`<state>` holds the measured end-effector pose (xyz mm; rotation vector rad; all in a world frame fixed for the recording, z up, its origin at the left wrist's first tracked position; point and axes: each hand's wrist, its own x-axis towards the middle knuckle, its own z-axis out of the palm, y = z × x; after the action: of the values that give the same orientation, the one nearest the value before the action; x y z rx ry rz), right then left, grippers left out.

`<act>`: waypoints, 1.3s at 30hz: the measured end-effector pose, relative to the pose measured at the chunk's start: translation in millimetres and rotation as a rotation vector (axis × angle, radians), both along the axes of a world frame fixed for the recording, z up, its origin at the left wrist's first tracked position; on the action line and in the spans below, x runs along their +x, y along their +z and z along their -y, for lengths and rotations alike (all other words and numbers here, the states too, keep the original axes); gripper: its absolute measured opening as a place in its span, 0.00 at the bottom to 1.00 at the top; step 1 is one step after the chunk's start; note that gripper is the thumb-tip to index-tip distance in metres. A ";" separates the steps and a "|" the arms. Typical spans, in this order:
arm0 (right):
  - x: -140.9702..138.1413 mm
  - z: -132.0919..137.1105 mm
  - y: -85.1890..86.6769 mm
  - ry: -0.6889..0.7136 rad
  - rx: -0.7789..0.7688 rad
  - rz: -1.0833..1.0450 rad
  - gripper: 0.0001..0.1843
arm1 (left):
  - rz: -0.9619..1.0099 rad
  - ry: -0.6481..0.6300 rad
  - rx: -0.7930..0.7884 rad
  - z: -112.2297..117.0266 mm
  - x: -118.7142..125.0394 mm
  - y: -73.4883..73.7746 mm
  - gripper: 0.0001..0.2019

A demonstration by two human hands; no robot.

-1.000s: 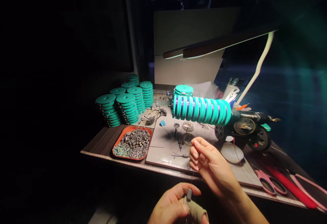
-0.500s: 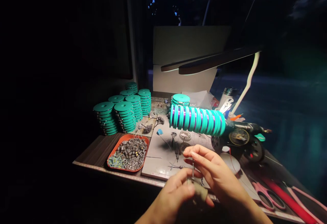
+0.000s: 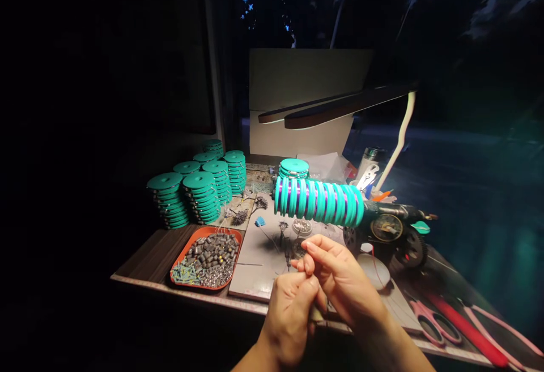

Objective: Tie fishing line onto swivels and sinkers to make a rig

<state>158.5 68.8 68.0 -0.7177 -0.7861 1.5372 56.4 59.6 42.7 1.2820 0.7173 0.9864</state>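
My left hand (image 3: 291, 318) is closed in front of the table's near edge, around a small grey piece that is mostly hidden by the fingers. My right hand (image 3: 340, 281) presses against it from the right, fingertips pinched above the left hand's knuckles; what they pinch is too fine to make out. Behind the hands, a row of teal spools with purple thread (image 3: 318, 201) sits on the shaft of a dark winding machine (image 3: 393, 230). A thin red thread (image 3: 374, 261) runs down from the machine toward my hands.
An orange tray (image 3: 181, 259) holds small grey weights and metal bits. Stacks of teal spools (image 3: 198, 188) stand at the back left. Pink scissors (image 3: 433, 321) and a red tool (image 3: 467, 332) lie at the right. A desk lamp (image 3: 340, 108) hangs over the grey work mat (image 3: 255, 273).
My left hand rose from the bottom edge to meet the right hand, and the two now close together. The grey piece and cloth seen earlier are now covered by the fingers.
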 end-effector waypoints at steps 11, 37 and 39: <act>-1.2 0.3 -1.0 0.009 -0.028 -0.054 0.06 | -0.041 0.011 0.097 -3.3 0.1 -1.4 0.22; -1.2 -1.0 -6.7 -0.028 -0.067 -0.056 0.10 | 0.319 -0.100 -0.606 24.0 -7.0 -1.0 0.19; -0.8 -1.2 -7.4 -0.033 -0.065 -0.052 0.10 | 0.330 -0.108 -0.611 23.7 -6.6 -2.4 0.19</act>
<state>157.7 70.0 60.6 -0.7325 -0.6845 1.5511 49.8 35.9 40.3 0.6006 0.6172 0.7798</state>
